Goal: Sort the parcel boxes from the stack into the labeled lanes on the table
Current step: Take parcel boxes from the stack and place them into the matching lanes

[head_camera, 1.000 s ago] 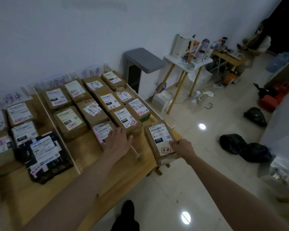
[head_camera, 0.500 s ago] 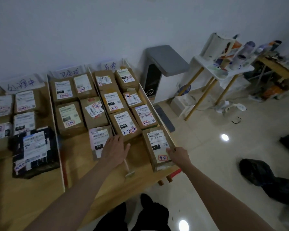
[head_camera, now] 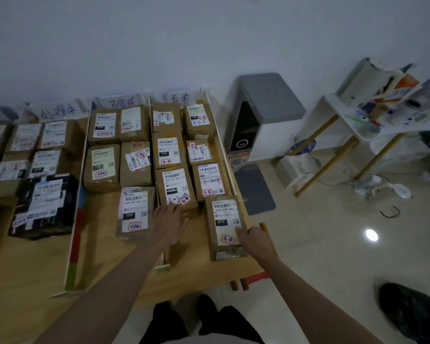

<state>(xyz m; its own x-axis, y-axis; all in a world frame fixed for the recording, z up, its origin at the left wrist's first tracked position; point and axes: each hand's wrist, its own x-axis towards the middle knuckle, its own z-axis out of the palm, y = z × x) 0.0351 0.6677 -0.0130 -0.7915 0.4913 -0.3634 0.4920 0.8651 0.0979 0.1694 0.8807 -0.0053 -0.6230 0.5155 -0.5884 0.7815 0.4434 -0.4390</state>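
Note:
A brown parcel box (head_camera: 222, 217) with a white label marked 070 lies at the near end of the rightmost lane on the wooden table (head_camera: 114, 264). My right hand (head_camera: 255, 240) grips its near right corner. My left hand (head_camera: 168, 223) lies flat with fingers spread on the table, against the near end of another labeled box (head_camera: 175, 188) and over the thin lane divider (head_camera: 163, 259). Several brown parcel boxes fill the lanes behind, each lane headed by a handwritten paper sign (head_camera: 178, 98).
A black parcel (head_camera: 44, 207) lies in the left lane. A grey machine (head_camera: 261, 115) stands on the floor right of the table, then a white side table (head_camera: 358, 125) with clutter. A black bag (head_camera: 410, 311) lies on the floor at the lower right.
My view has swung left and closer to the table. The box in my right hand has moved from the table's right edge further into the rightmost lane. My left hand stays flat in place.

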